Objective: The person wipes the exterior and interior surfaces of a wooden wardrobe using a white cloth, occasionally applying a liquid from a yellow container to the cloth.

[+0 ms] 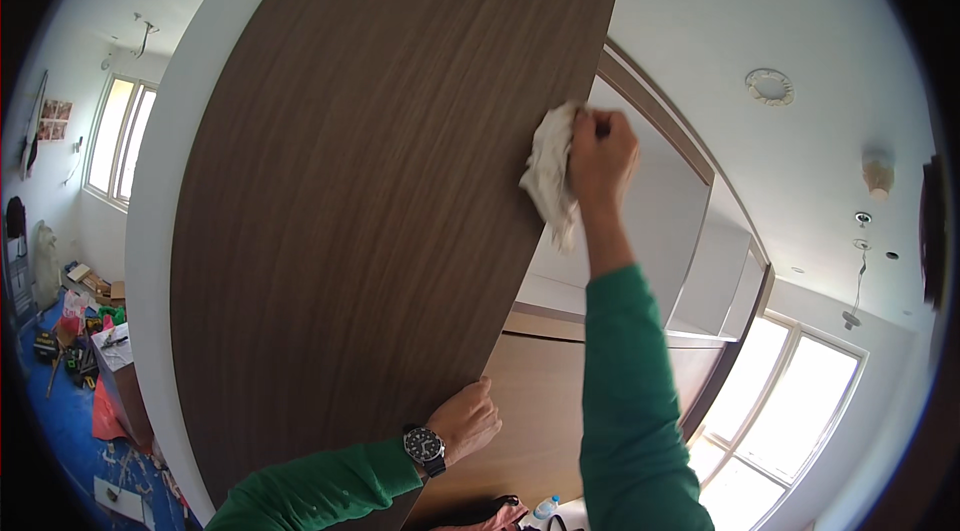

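A tall dark wood-grain cabinet panel (350,191) fills the middle of the head view. My right hand (606,156) is raised at its upper right edge, closed on a crumpled white cloth (550,166). The cloth hangs down from my fingers and lies against the panel's face and edge. Lower down, my left hand (466,423) is at the same edge, its fingers curled around it; part of the fingers is hidden. On that wrist is a black wristwatch (424,445). Both arms wear green sleeves.
Beyond the panel, white open shelves (655,206) run to the right. A bottle (546,507) stands low behind my arms. Tools and boxes (85,356) lie on a blue-covered floor (70,441) at left. Windows (790,411) stand at right, under a ceiling with loose wires (857,291).
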Tool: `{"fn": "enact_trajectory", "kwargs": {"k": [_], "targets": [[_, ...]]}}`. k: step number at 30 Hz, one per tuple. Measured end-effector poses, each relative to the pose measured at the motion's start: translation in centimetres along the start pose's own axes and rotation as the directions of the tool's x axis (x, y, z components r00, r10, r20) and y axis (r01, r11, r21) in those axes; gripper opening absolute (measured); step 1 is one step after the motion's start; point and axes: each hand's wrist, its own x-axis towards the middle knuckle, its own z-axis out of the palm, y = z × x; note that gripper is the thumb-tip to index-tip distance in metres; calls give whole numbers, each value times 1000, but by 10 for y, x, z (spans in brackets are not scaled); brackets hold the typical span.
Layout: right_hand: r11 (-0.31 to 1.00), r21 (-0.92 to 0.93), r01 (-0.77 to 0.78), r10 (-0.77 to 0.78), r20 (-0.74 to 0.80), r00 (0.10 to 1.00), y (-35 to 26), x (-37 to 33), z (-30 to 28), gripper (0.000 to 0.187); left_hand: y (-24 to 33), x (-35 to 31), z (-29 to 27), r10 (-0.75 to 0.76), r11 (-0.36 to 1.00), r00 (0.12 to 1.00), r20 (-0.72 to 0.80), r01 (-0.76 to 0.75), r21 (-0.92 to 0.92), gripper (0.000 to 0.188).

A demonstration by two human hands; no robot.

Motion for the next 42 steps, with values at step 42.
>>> {"fn": "enact_trajectory", "kwargs": {"k": [42], "targets": [[983, -180, -33, 32, -7, 999, 21, 235, 40, 49, 0, -15, -49, 83, 988, 996, 46, -76, -134, 29]]}}
